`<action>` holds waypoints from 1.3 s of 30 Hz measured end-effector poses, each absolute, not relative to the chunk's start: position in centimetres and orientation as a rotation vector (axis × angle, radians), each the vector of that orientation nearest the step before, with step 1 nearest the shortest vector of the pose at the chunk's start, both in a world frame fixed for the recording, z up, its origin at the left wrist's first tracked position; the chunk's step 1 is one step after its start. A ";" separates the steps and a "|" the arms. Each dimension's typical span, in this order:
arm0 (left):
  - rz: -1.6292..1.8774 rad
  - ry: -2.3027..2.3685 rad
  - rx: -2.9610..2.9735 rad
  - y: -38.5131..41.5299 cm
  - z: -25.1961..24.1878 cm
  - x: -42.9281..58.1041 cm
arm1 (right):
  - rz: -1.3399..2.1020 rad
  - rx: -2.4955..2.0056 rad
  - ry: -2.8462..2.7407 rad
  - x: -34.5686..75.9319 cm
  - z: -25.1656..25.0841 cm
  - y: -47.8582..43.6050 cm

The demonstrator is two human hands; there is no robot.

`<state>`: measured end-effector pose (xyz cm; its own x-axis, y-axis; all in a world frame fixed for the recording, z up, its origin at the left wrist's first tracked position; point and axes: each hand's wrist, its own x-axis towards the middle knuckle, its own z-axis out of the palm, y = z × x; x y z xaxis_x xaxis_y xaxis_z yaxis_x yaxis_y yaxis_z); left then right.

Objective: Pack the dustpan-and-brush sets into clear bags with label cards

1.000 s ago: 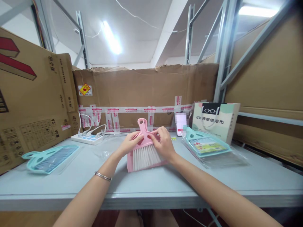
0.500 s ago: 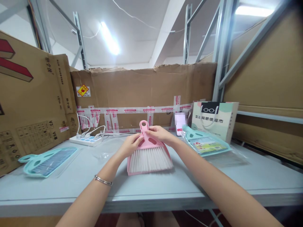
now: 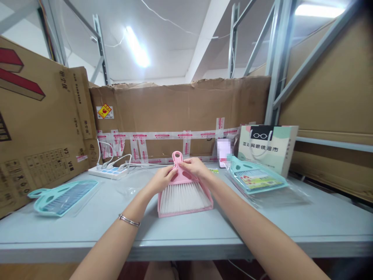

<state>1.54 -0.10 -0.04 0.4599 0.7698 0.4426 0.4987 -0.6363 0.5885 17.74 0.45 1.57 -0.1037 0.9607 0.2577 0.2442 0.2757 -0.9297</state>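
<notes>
A pink brush with white bristles (image 3: 186, 197) lies nested in a pink dustpan (image 3: 159, 212) at the middle of the table, its handle pointing away from me. My left hand (image 3: 163, 177) grips the handle area from the left, thumb on top. From the right, my right hand (image 3: 196, 167) pinches the same handle, its fingertips close to my left thumb. Some of the fingers are hidden behind the handle. A teal dustpan set (image 3: 64, 198) lies at the left, and another teal set (image 3: 256, 178) in clear plastic lies at the right.
A white power strip (image 3: 109, 172) with plugged cables sits at the back left. At the back right stand a phone (image 3: 224, 151) and a paper bag (image 3: 284, 151). Cardboard boxes (image 3: 151, 109) wall the table (image 3: 116, 233) behind and at the sides.
The view has shifted slightly. The bristles sit a little more squarely inside the pink dustpan, and a small green and yellow piece now shows behind my right wrist. Both hands keep their grip.
</notes>
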 end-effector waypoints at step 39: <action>1.127 1.130 1.429 0.8 0.1 0.7 | 0.959 -1.188 -1.604 16.7 0.2 -0.4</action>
